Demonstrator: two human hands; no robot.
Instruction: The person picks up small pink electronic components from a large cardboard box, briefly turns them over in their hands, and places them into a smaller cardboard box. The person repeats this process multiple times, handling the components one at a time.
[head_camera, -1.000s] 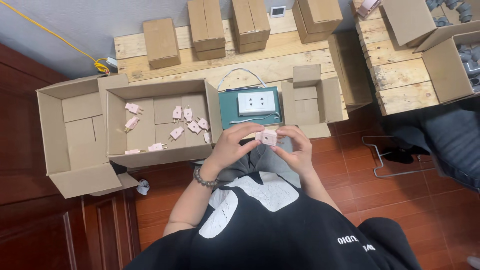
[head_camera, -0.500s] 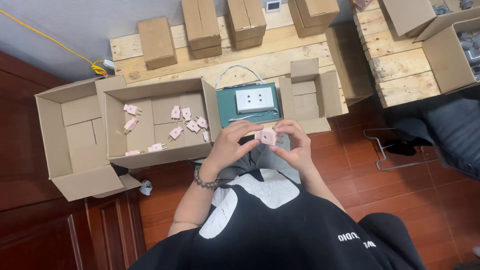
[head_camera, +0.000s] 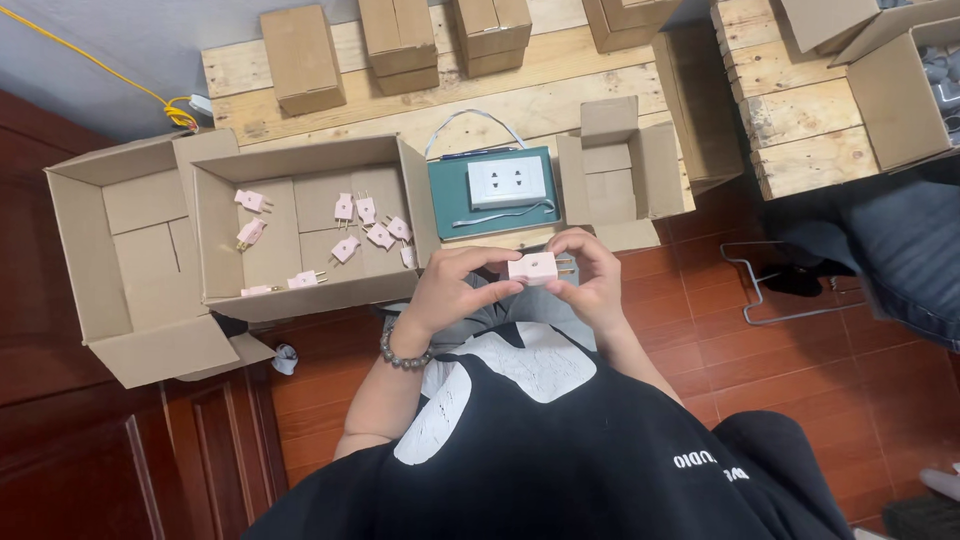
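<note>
Head camera, steeply downward, seemingly close

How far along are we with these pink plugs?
About nine pink plugs already lie in the open carton. One plug is in hand now, pinched between the left hand and right hand just short of the green socket board. No unprocessed supply is visible, so what's left is unclear.

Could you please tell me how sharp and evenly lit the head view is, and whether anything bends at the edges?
Head view: light is soft and even, with no harsh glare; the pale plug between left hand and right hand is fairly sharp; the pallet boards curve near the frame edges, a wide-angle distortion.
</note>
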